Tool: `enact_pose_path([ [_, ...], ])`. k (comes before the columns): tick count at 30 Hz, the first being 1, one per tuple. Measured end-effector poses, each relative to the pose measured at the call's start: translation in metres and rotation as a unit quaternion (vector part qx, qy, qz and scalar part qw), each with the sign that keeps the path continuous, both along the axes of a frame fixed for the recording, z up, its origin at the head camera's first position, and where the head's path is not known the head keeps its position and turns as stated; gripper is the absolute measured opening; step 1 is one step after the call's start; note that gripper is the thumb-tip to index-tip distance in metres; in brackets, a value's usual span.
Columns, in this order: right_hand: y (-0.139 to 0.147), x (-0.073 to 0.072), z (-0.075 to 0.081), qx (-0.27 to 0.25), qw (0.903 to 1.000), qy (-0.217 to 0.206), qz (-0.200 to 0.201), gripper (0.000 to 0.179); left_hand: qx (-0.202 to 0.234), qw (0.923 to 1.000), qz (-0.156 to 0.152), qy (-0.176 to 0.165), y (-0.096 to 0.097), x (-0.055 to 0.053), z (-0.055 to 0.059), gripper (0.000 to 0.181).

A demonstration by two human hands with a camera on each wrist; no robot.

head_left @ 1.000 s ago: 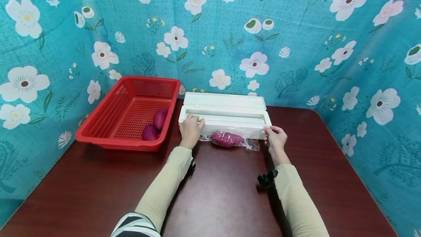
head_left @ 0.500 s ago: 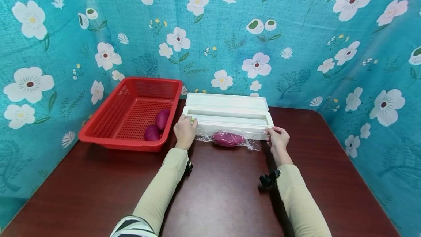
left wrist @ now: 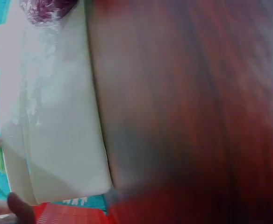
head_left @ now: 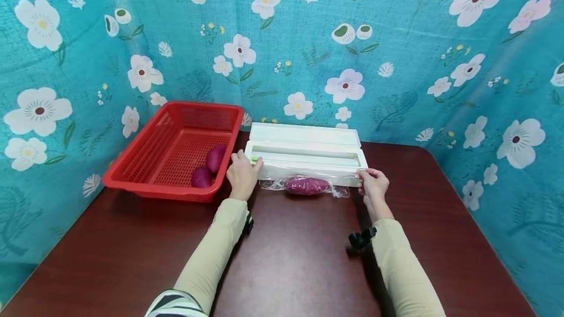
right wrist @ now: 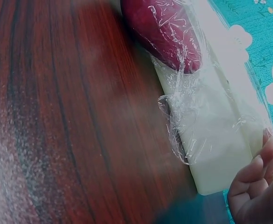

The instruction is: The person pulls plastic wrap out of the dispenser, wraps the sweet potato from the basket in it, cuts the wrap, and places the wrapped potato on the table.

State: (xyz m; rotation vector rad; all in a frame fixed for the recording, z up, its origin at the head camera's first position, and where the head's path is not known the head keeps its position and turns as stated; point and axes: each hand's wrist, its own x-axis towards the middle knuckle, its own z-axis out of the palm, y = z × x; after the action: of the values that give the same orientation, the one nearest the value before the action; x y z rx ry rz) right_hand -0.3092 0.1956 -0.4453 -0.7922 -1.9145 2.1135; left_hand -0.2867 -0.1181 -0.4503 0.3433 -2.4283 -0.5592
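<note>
A long white cling film box [head_left: 308, 175] lies with its lid [head_left: 304, 134] raised behind it and a film roll [head_left: 308, 157] inside. Clear cling film [right wrist: 211, 140] runs over its front. A purple sweet potato [head_left: 306, 185], wrapped in film, rests against the front side. My left hand [head_left: 243, 175] is at the box's left end, fingers about a small green slide cutter [head_left: 254, 159] on the rim. In the left wrist view the cutter [left wrist: 0, 158] is partly hidden at the edge. My right hand [head_left: 374, 186] pinches the film at the box's right front corner.
A red plastic basket [head_left: 176, 192] stands to the left, close to my left hand, with two purple sweet potatoes [head_left: 215, 158] inside. The dark wooden table [head_left: 286, 258] extends in front. A blue floral curtain [head_left: 282, 38] hangs directly behind the box.
My left hand has slid leftward along the box's rim with the green slide cutter, to the left end. The right hand keeps its place at the right corner. The view has shifted slightly.
</note>
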Motion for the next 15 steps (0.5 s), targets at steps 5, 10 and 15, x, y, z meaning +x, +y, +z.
enact_pose_path([
  [5,0.0006,0.0007,0.0019,0.001,1.0000,-0.003,0.004,0.020,-0.025,0.9994,0.007,-0.023,0.0005,0.0003,-0.0009,0.046],
  [10,0.0006,0.0008,0.0031,0.002,0.9999,-0.008,0.006,0.021,-0.033,0.9994,0.011,0.003,-0.0010,-0.0007,-0.0028,0.039],
  [15,0.0007,0.0011,0.0027,-0.008,0.9999,0.006,0.010,0.021,-0.024,0.9996,0.005,0.012,-0.0034,-0.0011,-0.0026,0.032],
])
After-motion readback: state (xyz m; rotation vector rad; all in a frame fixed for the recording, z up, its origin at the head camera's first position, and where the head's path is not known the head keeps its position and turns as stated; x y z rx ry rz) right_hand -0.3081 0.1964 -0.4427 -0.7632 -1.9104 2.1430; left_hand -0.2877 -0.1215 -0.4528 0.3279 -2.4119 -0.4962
